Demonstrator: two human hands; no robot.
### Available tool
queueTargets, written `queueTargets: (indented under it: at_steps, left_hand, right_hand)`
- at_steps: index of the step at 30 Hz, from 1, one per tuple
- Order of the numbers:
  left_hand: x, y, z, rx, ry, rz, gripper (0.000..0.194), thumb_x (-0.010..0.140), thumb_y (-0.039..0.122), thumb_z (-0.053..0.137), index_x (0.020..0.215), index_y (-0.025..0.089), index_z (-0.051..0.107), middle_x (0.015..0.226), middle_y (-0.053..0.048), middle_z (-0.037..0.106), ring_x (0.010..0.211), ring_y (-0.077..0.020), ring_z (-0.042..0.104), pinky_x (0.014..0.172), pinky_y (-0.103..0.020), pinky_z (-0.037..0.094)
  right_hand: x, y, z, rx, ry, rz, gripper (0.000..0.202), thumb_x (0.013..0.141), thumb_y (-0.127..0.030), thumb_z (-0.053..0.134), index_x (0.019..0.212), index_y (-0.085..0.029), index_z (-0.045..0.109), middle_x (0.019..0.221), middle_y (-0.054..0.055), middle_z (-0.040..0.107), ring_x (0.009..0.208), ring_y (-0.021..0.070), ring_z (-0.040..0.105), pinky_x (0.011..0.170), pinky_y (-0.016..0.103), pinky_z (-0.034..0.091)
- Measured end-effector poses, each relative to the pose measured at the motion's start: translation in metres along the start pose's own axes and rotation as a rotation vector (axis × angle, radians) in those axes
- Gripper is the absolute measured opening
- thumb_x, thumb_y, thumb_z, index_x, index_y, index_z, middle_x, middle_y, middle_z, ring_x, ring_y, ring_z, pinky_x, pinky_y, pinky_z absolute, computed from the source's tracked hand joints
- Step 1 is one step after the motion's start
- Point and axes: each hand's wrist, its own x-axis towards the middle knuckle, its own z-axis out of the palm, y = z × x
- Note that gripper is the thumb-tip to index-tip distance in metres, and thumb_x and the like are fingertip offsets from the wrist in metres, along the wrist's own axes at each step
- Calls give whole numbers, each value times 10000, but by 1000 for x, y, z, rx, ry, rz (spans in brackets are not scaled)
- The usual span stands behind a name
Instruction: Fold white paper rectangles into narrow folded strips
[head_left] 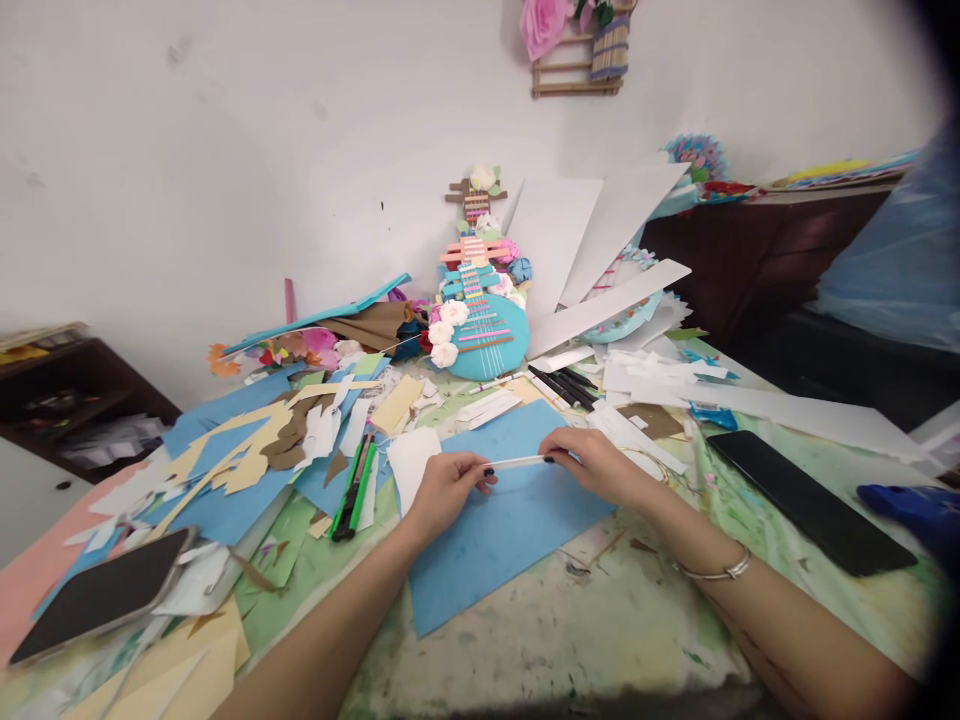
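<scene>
Between my two hands stretches a thin white paper strip (519,462), held level above a blue sheet of paper (480,560). My left hand (452,485) pinches its left end, and my right hand (589,462) pinches the right end. The blue sheet lies flat on the table below them. Left of my left hand is a green and black utility knife (353,490). Beyond the hands, a blue paper lute-like instrument (491,340) with white flowers and strings leans against the wall. Several black pens (562,387) lie in front of it.
Paper scraps (247,440) cover the table's left side, near a phone (105,590). On the right lies a long black device (810,500). White boards (555,240) lean at the back. The stained green tablecloth (525,650) shows in front.
</scene>
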Motion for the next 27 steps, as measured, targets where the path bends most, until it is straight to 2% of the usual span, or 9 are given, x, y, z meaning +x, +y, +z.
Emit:
queueTargets:
  at_steps: [8, 18, 20, 24, 27]
  left_hand:
    - [0, -1, -5, -57, 77, -77, 216, 686, 349, 669, 644, 137, 675, 604, -49, 697, 521, -157, 639, 532, -231, 482]
    - [0, -3, -6, 4, 142, -72, 260, 680, 382, 667, 590, 139, 643, 500, -24, 638, 439, -125, 562, 461, -213, 431]
    - [2, -6, -7, 24, 158, -68, 254, 709, 376, 631, 620, 140, 651, 529, -32, 656, 462, -138, 584, 476, -223, 445]
    - [9, -19, -10, 92, 212, -43, 234, 780, 314, 525, 775, 148, 689, 693, -41, 714, 587, -153, 645, 629, -255, 499]
    - [15, -24, -10, 198, 247, -47, 253, 801, 294, 497, 828, 156, 707, 716, -31, 713, 567, -145, 622, 631, -258, 488]
  right_hand:
    - [1, 5, 1, 14, 38, 34, 181, 863, -132, 446, 845, -181, 619, 810, 33, 658, 740, 146, 584, 682, 254, 423]
    - [3, 12, 5, -13, 79, 27, 197, 862, -132, 427, 842, -177, 617, 800, 42, 654, 735, 150, 584, 680, 264, 435]
    - [2, 14, 4, -24, 93, 39, 204, 858, -130, 417, 836, -173, 615, 782, 43, 648, 724, 154, 581, 670, 267, 437]
    - [2, 22, 1, -36, 161, 84, 210, 843, -128, 414, 867, -171, 618, 828, 57, 667, 751, 166, 598, 693, 285, 450]
    - [3, 27, 1, -38, 238, 132, 221, 836, -131, 411, 913, -168, 615, 866, 68, 677, 771, 176, 614, 705, 299, 457]
